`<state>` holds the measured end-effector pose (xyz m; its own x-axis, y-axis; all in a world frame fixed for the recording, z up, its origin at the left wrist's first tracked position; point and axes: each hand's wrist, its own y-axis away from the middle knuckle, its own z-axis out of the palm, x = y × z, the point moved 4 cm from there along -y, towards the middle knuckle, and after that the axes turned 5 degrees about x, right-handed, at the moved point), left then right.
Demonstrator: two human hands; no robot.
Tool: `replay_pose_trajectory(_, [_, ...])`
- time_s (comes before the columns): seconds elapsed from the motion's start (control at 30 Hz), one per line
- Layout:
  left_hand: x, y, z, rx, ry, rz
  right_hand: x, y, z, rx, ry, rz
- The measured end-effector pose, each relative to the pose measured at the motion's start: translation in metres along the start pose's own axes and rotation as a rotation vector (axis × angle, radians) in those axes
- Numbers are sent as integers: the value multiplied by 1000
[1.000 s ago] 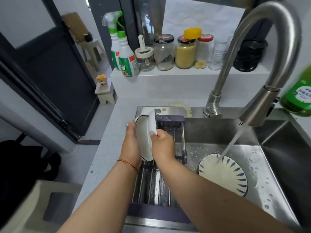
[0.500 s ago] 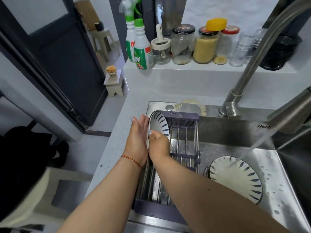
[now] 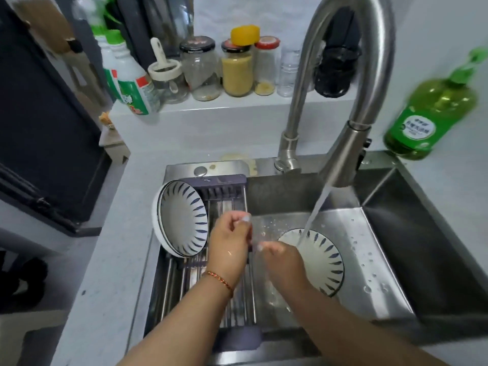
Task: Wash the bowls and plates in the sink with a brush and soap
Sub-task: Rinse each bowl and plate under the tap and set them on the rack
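Nearest the camera, two bare forearms are stretched over the sink (image 3: 396, 273). The left hand (image 3: 229, 244) is held above the rack (image 3: 224, 299) with its fingers loosely curled, and nothing is seen in its grasp. The right hand (image 3: 282, 262) is lowered over the near edge of the plate (image 3: 322, 260) in the basin; its fingers are bent, but whether the rim is gripped or only touched cannot be told. The plate is laid flat on the sink floor, face up, under the stream from the tap (image 3: 351, 107). Left of the hands, the bowl (image 3: 182, 220) is stood on edge at the far end of the rack, its hollow turned rightward toward the basin, its rim plane roughly vertical, its axis lying nearly level. The bowl is judged to be washed and set to drain; the plate is judged to be left, at least to be rinsed and racked. No brush can be made out. A soap bottle (image 3: 427, 112) is stood beyond the sink at the right, and jars (image 3: 237, 70) are lined on the far ledge.
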<state>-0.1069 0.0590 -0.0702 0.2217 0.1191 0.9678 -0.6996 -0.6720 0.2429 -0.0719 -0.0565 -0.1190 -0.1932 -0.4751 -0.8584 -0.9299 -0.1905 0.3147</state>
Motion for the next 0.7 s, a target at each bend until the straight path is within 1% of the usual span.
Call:
replay_pose_trajectory(0.1, [-59,4,40,-166,-181,-281,44,-10,-50,8,258,126])
replay_pose_trajectory(0.17, [-95,5,56,-221,-305,-420,68,-18,-78,-32,437,198])
replay_pose_trajectory(0.3, [-147,11,71,-295,-608,-541,118,-35,-127,15,502,389])
replay_pose_trajectory(0.37, [-157,15,78,-310,-658,-564,137,-42,-135,-1,552,431])
replay_pose_trajectory(0.43, [-166,16,84,-289,-681,-586,146,-46,-131,-72,549,471])
replay_pose_trajectory(0.53, [-189,11,89,-250,-710,-569,149,-54,-123,-131,589,449])
replay_pose_trajectory(0.6, [-237,-8,87,-215,-717,-548,149,-58,-121,-111,650,420])
replay_pose_trajectory(0.63, [-248,-11,87,-211,-734,-531,151,-61,-121,-100,665,414])
replay_pose_trajectory(0.7, [-235,-6,88,-214,-797,-487,154,-62,-121,-94,679,424])
